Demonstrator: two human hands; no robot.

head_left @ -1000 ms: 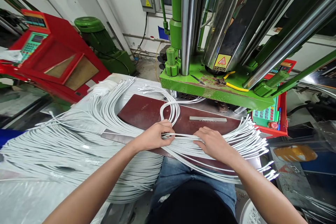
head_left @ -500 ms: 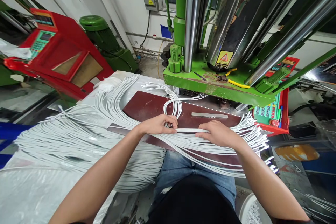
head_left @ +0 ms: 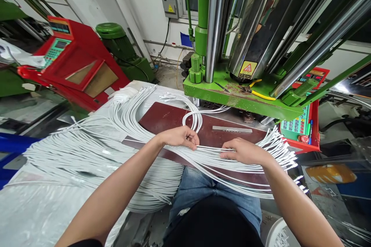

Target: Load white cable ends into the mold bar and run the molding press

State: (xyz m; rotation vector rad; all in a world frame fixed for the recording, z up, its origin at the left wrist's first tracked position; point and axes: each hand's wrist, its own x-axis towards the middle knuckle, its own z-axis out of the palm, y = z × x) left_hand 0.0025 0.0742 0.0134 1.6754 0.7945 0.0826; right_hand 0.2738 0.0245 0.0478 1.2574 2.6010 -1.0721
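Note:
A bundle of white cables (head_left: 208, 158) runs across the brown board (head_left: 162, 117) in front of me. My left hand (head_left: 181, 137) pinches a few of these cables between thumb and fingertips near the middle of their length. Further right, my right hand (head_left: 243, 150) lies over the cables with thumb and fingers apart, touching them loosely. The cables' right ends, with small white connectors (head_left: 285, 154), fan out past that hand. Behind my left hand lies a loop of white cable (head_left: 198, 117), which leads under the green press.
A metal strip (head_left: 232, 129) lies on the board. Yellow-handled cutters (head_left: 262, 94) rest on the green press plate (head_left: 232, 96). A thick heap of cables (head_left: 95, 162) covers the left side. A white bucket (head_left: 278, 235) stands low at right.
The right hand's fingers have loosened, and the cables between my hands have spread from a tight bundle into separate strands. The left hand keeps its pinch. The whole view has shifted slightly.

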